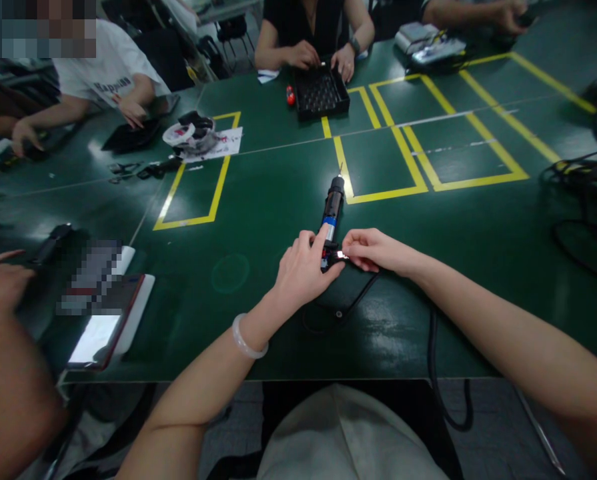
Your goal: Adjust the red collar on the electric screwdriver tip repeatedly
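One corded electric screwdriver, by its look (334, 193): black barrel, blue band (330, 221), slim bit (341, 168) pointing away from the wearer; lying on the green tabletop (273, 180), ahead of the wearer, bit end near the yellow tape (348, 187). Left hand (298, 270), wearing a pale bangle (239, 337): index finger laid along the barrel by the blue band, thumb bent in at the near end, steadying it between them. Right hand (373, 250): thumb and fingertips pressed together, pinching a small bright piece (341, 255) at that end, its kind unclear. Black cable (361, 293): looped just below the hands. Handling, as judged: barrel rigid, moderately weighty, rather smooth, best held round the middle; bit slender, to be spared knocks; cable flexible, liable to tug.
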Demonstrator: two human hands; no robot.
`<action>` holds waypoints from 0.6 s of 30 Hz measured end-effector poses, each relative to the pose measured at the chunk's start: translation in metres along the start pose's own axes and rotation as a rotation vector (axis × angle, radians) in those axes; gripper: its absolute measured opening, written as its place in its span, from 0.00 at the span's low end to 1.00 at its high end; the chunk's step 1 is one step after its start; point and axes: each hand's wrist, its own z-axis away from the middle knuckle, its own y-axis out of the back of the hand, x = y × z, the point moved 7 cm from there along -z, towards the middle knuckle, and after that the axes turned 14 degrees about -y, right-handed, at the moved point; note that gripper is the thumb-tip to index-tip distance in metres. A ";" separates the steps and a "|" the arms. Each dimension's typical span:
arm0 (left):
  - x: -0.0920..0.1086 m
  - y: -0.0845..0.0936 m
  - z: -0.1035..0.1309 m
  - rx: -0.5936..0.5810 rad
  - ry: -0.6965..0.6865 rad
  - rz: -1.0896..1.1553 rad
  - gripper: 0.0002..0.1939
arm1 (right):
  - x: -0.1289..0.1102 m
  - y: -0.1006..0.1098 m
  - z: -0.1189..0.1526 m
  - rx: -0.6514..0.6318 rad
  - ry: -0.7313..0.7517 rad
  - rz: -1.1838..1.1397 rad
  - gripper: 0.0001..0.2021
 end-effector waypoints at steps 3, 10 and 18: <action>-0.002 -0.002 0.001 0.007 -0.013 0.039 0.39 | 0.005 0.000 -0.002 -0.050 -0.037 -0.137 0.07; -0.003 -0.005 0.002 0.009 -0.042 0.112 0.40 | 0.006 0.003 -0.003 -0.075 -0.028 -0.225 0.08; -0.004 -0.006 0.002 0.025 -0.041 0.116 0.39 | -0.002 0.001 0.005 -0.236 0.078 -0.138 0.14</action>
